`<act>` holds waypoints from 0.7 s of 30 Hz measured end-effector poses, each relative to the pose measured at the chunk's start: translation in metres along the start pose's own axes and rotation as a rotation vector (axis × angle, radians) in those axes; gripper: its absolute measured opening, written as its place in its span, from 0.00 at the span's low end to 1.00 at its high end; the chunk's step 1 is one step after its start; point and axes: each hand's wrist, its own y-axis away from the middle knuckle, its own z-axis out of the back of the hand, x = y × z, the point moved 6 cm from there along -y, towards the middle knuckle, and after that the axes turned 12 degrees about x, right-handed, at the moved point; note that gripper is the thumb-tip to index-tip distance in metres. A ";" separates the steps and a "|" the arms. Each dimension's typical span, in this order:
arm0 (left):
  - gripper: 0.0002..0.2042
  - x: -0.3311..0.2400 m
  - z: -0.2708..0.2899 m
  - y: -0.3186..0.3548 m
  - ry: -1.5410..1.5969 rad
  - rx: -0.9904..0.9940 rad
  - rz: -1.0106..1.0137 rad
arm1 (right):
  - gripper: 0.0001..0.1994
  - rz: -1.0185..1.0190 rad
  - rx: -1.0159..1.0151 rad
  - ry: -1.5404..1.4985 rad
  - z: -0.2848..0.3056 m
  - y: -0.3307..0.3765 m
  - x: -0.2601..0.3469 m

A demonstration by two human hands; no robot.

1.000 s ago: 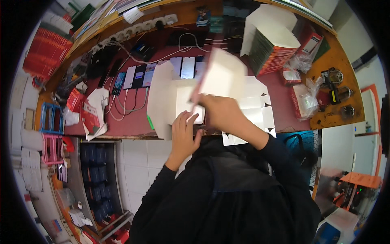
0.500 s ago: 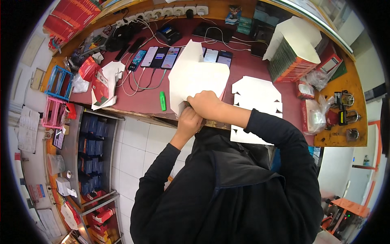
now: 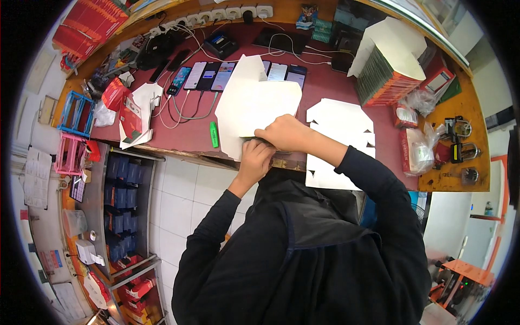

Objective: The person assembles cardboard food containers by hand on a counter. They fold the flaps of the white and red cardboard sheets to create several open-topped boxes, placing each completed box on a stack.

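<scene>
Both hands work on a white die-cut cardboard sheet (image 3: 254,105) lying partly folded on the dark red counter (image 3: 187,138). My right hand (image 3: 285,132) presses down on the sheet's near edge with its fingers curled. Just below it, my left hand (image 3: 255,154) grips the same near edge from underneath at the counter's front. A stack of flat white cardboard blanks (image 3: 337,135) lies right beside my right forearm. A green marker (image 3: 214,134) lies just left of the sheet.
Several phones (image 3: 208,76) charge in a row behind the sheet, cables trailing. A tall stack of folded boxes (image 3: 387,65) stands at the back right. Plastic bags (image 3: 420,151) and padlocks (image 3: 460,146) sit far right. Blue and pink crates (image 3: 73,127) are at the left, shelves below.
The raised white sheet has come down flat onto the counter. Both hands have shifted to its near edge; the view has tilted so the counter sits higher in the picture.
</scene>
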 end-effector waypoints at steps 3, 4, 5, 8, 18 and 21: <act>0.07 0.000 -0.002 -0.006 0.030 -0.001 0.034 | 0.14 -0.039 0.061 -0.037 -0.010 0.003 -0.006; 0.07 -0.001 -0.007 -0.006 0.042 0.007 0.022 | 0.15 -0.077 0.141 -0.081 -0.014 0.008 -0.008; 0.07 0.000 -0.013 -0.003 0.030 0.001 0.033 | 0.15 -0.101 0.142 -0.085 -0.013 0.014 -0.011; 0.09 -0.031 -0.030 0.001 0.037 -0.197 -0.033 | 0.25 -0.151 0.117 -0.533 0.001 0.035 -0.020; 0.47 -0.127 -0.255 -0.053 0.099 0.948 -0.345 | 0.18 -0.764 -1.182 -0.859 0.062 0.294 -0.044; 0.45 -0.118 -0.263 -0.066 0.135 1.045 -0.330 | 0.17 -0.947 -1.227 -0.881 0.025 0.344 -0.021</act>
